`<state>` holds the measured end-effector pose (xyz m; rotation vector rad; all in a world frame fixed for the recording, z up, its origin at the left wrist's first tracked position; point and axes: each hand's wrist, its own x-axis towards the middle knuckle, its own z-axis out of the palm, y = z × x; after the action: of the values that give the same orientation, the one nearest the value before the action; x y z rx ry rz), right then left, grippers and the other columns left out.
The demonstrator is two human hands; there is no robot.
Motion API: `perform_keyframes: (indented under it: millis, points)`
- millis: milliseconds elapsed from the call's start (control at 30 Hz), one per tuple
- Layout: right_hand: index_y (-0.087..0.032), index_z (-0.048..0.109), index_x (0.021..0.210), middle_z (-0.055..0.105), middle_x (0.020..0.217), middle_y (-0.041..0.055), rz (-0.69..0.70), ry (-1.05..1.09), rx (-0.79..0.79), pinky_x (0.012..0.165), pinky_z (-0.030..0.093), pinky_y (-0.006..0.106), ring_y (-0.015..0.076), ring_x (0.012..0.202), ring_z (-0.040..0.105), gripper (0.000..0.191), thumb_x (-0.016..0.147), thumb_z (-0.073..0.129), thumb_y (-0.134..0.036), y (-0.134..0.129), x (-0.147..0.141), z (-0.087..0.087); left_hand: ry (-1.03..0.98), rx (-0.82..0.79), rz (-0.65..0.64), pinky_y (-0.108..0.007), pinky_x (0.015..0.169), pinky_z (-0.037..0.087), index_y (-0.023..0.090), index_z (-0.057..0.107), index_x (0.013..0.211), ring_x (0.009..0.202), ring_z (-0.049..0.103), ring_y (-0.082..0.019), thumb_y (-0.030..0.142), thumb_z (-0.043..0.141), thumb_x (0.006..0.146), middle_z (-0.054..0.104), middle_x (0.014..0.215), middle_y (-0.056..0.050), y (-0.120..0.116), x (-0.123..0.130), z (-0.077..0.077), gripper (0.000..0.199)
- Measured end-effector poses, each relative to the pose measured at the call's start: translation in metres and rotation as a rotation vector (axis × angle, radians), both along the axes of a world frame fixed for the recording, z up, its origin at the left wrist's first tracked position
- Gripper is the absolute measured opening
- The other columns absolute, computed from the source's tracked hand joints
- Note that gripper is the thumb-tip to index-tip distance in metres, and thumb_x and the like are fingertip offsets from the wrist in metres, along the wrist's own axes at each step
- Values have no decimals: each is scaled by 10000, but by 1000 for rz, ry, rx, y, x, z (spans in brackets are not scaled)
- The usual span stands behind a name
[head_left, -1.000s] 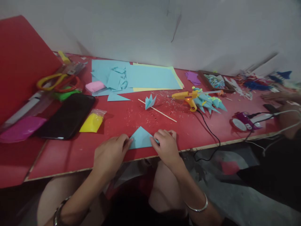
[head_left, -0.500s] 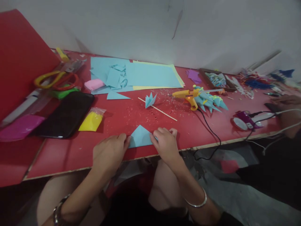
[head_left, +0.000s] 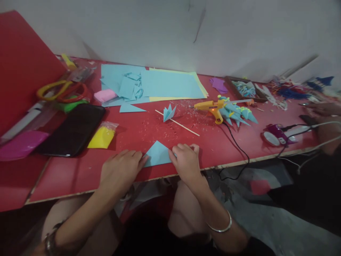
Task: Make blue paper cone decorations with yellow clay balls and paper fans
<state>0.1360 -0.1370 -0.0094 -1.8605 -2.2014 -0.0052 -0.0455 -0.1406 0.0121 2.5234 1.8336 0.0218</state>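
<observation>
A light blue paper (head_left: 158, 155), folded to a triangle with its peak pointing away from me, lies flat near the table's front edge. At its left corner, my left hand (head_left: 121, 169) is closed with thumb and fingertips on the paper. My right hand (head_left: 186, 160) pinches the right corner, its fingers curled over and the thumb on the paper. Beyond the triangle, a thin wooden stick (head_left: 186, 128) carries a pleated blue paper piece (head_left: 169, 113). Another blue triangle (head_left: 131, 108) lies farther back.
An orange glue gun (head_left: 210, 106) with a lit light rests by finished blue paper spikes (head_left: 237, 113). Leftward are a black phone (head_left: 73, 131), a yellow packet (head_left: 102, 137) and scissors (head_left: 54, 89). Blue sheets (head_left: 172, 83) lie behind. Another person's hand (head_left: 326, 110) is at far right.
My left hand has slid slightly left and its fingers lie flatter along the table. The right hand still holds its corner, and the folded paper looks the same. The view has shifted a little.
</observation>
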Motion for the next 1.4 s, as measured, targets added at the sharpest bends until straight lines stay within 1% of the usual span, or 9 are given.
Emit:
perform_keyframes:
  millis: [233, 333, 400, 500, 733, 900, 1033, 1133, 1400]
  points:
    - [-194, 579, 633, 600, 666, -3, 9, 5, 20, 765, 196, 334, 148, 680, 500, 284, 879, 461, -274, 0, 0, -2, -61, -27, -237, -278, 507, 362, 170, 574, 736, 638, 541, -179, 443, 295, 900, 559, 731, -54, 12, -30, -13, 424]
    - [-194, 582, 639, 602, 672, -3, 16, 11, 20, 769, 198, 333, 143, 682, 500, 282, 880, 459, -273, 0, 1, -3, -139, 46, -355, -293, 633, 437, 187, 598, 995, 775, 564, -185, 452, 288, 900, 580, 895, -78, 20, -39, -20, 419]
    - [-193, 586, 647, 604, 678, -3, 20, 10, 19, 773, 199, 332, 140, 684, 503, 275, 879, 461, -270, 1, 1, -2, -143, 57, -466, -317, 733, 450, 252, 560, 1147, 850, 559, -188, 415, 312, 903, 576, 982, -80, 27, -43, -23, 384]
    - [-193, 589, 647, 608, 682, -5, 28, 3, 13, 783, 201, 333, 138, 688, 511, 267, 874, 467, -261, 1, 1, -2, -109, -17, -570, -347, 825, 433, 353, 526, 1206, 917, 548, -203, 391, 401, 877, 569, 1058, -67, 38, -45, -20, 354]
    - [-194, 591, 678, 621, 709, 9, 72, -12, -15, 829, 223, 338, 150, 728, 534, 243, 874, 457, -248, 4, 3, 2, -185, -124, -633, -364, 914, 401, 425, 434, 1273, 1004, 541, -206, 440, 511, 816, 522, 1239, -37, 55, -51, -4, 463]
    - [-194, 598, 903, 635, 874, 45, 131, -57, -21, 934, 224, 385, 186, 861, 537, 157, 863, 449, -169, 4, -3, 15, -176, -225, -653, -319, 922, 378, 422, 431, 1276, 1072, 513, -203, 411, 577, 769, 473, 1330, -18, 63, -55, 0, 527]
    - [-304, 517, 1173, 504, 1253, 75, 403, -90, 77, 1016, 174, 457, 211, 1102, 459, 352, 888, 387, -143, -9, -13, 16, -146, -219, -670, -336, 884, 399, 391, 490, 1240, 1008, 531, -213, 345, 592, 747, 473, 1330, -31, 65, -54, 1, 505]
    - [-369, 475, 1230, 344, 1412, 47, 584, -53, 49, 1035, 180, 483, 216, 1242, 348, 410, 891, 387, -156, -19, -18, 11, -76, -243, -679, -370, 910, 385, 357, 490, 1248, 1056, 507, -235, 300, 571, 752, 429, 1369, -50, 65, -53, 3, 506]
    - [-402, 500, 1214, 279, 1466, 15, 571, 1, -67, 1036, 150, 584, 257, 1316, 264, 429, 870, 425, -158, -22, -5, 5, -112, -323, -679, -371, 948, 377, 373, 372, 1330, 1153, 465, -246, 355, 538, 796, 380, 1397, -64, 64, -56, 4, 559]
